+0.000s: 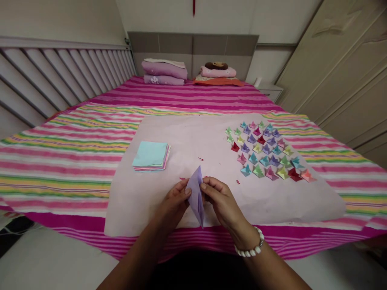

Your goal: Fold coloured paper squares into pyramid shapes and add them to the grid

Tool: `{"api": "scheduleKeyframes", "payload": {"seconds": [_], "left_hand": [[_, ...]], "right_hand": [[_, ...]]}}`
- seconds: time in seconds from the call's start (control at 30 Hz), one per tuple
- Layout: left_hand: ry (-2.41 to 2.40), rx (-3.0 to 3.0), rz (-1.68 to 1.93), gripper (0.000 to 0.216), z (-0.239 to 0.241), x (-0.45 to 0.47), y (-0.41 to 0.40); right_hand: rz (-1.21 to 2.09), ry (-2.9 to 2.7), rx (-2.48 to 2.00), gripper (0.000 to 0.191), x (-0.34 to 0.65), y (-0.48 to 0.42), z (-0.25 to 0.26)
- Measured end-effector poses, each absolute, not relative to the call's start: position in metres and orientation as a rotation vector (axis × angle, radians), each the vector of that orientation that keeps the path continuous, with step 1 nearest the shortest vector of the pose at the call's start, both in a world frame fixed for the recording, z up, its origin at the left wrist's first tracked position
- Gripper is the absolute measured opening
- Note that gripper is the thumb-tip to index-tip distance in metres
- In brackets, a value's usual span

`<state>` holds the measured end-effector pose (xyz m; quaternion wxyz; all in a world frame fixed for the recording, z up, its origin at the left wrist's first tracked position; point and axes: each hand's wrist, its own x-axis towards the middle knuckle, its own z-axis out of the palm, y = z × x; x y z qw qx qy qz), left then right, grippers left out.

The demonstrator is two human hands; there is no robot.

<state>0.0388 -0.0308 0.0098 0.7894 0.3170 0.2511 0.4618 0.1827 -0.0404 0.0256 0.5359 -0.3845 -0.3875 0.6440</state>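
head view: left hand (177,197) + right hand (219,199) both pinching lavender folded paper (196,195). long pointed shape, held upright just above pale pink sheet (181,133), near front edge of bed. square paper stack (151,156) well to left. rows of finished folded pieces (266,151) to right, apart from hands.
risks, my guess: soft striped bedspread (75,153) under sheet = no firm backing, crease may go crooked. thin tip could tear if pinched hard. right forearm sweep could scatter pieces.
writing/brands: none readable.

Purple paper (197,205) partly behind fingers (206,186)
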Motion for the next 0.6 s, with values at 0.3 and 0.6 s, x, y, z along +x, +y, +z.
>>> {"api": "scheduleKeyframes", "payload": {"seconds": [0.3,0.6], "left_hand": [[0.646,0.645,0.954,0.043,0.0034,0.0393,-0.0318],[0.834,0.772,1.032,0.033,0.0064,0.0415,-0.0359]], "right_hand": [[1.414,-0.979,-0.930,0.020,0.1785,-0.0398,0.0267],[1.311,-1.056,-0.961,0.029,0.1753,-0.0408,0.0240]]}}
